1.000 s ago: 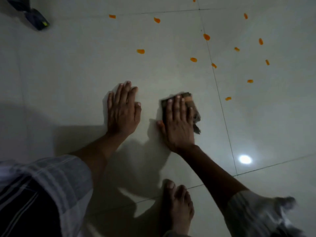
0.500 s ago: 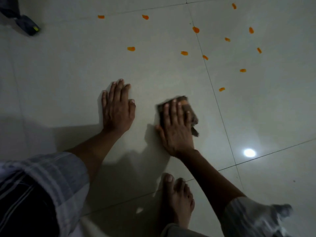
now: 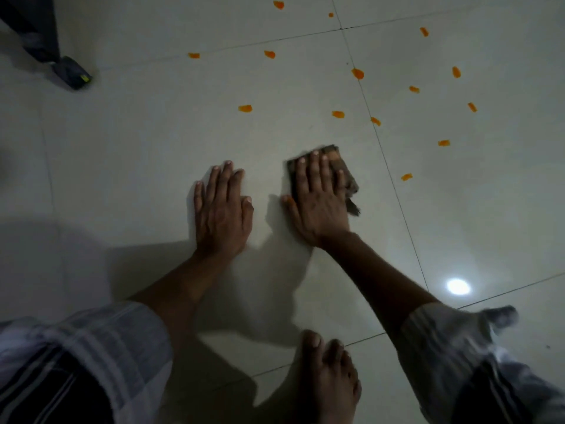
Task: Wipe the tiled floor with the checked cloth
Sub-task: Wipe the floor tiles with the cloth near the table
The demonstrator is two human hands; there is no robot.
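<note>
One head-worn, wide-angle view looks steeply down and forward at the tiled floor (image 3: 128, 166) from close above. The person's forearms enter from the bottom edge, a bare foot (image 3: 328, 381) lies bottom centre, and straight grout lines bow toward the frame's edges.

Both hands flat on pale tiled floor (image 3: 122, 166), right hand (image 3: 318, 203) atop checked cloth (image 3: 344, 166).

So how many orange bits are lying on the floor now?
14 orange bits: six left of the long tile joint; two on it; six right of it. More may lie out of view.
</note>
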